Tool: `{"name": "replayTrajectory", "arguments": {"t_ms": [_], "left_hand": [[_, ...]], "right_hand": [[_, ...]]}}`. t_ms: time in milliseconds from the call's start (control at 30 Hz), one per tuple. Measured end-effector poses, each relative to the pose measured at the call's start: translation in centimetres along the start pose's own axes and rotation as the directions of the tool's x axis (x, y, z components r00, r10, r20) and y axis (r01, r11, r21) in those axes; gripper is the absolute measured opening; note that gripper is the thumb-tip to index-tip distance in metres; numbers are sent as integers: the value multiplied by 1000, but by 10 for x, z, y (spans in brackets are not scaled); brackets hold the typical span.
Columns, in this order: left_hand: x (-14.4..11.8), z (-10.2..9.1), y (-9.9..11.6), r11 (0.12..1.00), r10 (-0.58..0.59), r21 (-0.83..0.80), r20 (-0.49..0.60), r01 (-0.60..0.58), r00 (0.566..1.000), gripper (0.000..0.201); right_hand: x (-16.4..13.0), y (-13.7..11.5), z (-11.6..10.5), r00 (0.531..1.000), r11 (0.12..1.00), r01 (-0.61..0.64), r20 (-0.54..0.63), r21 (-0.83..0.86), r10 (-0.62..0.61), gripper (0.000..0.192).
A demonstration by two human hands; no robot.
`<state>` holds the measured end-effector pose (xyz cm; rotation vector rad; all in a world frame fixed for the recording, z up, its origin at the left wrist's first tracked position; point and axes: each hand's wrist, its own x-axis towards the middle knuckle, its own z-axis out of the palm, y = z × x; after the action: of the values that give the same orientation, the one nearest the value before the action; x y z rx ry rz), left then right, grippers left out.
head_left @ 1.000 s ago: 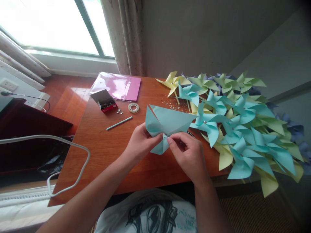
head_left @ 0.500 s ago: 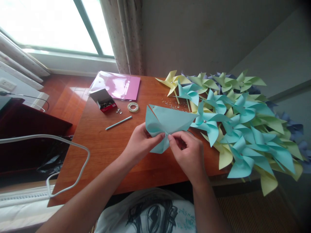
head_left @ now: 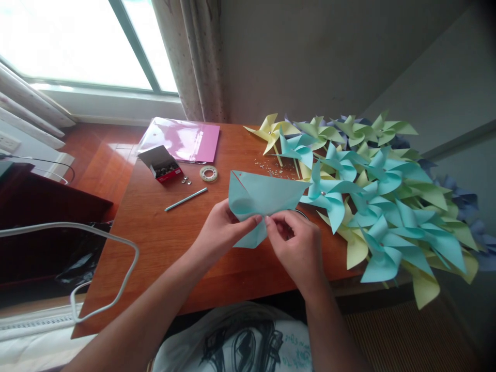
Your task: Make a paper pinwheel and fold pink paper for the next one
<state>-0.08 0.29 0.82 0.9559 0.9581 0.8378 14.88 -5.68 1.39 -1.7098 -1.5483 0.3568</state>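
A light-blue sheet of pinwheel paper (head_left: 267,191), slit from a corner and partly folded toward its middle, is held above the table between both hands. My left hand (head_left: 222,227) grips its left side, the thumb pressing near the centre. My right hand (head_left: 296,237) pinches the paper close to that thumb; its curled fingers hide whatever else may be in them. To the right lie several finished pinwheels in blue, yellow, green and purple, the nearest being a blue pinwheel (head_left: 323,194). A pale blue paper stick (head_left: 186,199) lies left of my hands.
An open red box (head_left: 166,170) of small metal pieces stands at the left, with a few loose pieces (head_left: 186,180) beside it. A roll of tape (head_left: 208,173) and a pink paper pack (head_left: 194,142) lie nearby. Tiny bits (head_left: 275,168) are scattered behind the paper.
The slit in the blue paper looks narrower and the paper is slightly tilted differently. Both hands keep their pinch near its centre. The whole view has shifted slightly.
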Motion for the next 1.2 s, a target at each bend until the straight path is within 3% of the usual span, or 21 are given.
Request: {"name": "replayTrajectory", "arguments": {"t_ms": [267,367,500,700,833,933,1033,1100,1200], "left_hand": [[2,-2,0,1000,-15,-2,-48,15,999,28],[1,-1,1,999,-35,-5,-61,35,998,28],[0,0,3,996,-87,-32,-53,85,995,32],[1,-2,2,996,-86,-29,-54,85,995,35],[2,-2,2,998,-65,-22,-75,63,995,36],[2,-2,1,999,-47,1,-95,47,994,36],[2,-1,1,999,-39,8,-109,40,993,35],[3,-1,1,999,-29,11,-113,30,993,33],[3,-1,0,1000,-9,11,-108,10,994,30]], "right_hand": [[-1,-2,-8,998,985,-50,45,164,43,14],[1,2,-12,988,972,-103,-90,211,124,15],[9,14,-13,911,964,-100,-367,248,188,14],[19,23,-8,906,886,-106,-323,452,273,17],[14,21,-2,874,875,-78,-390,478,291,13],[9,19,1,884,899,-44,-403,435,238,10],[4,15,1,883,942,83,-461,325,82,3],[1,12,0,880,959,178,-472,220,-55,11],[-1,8,-2,884,952,304,-388,47,-263,26]]}}
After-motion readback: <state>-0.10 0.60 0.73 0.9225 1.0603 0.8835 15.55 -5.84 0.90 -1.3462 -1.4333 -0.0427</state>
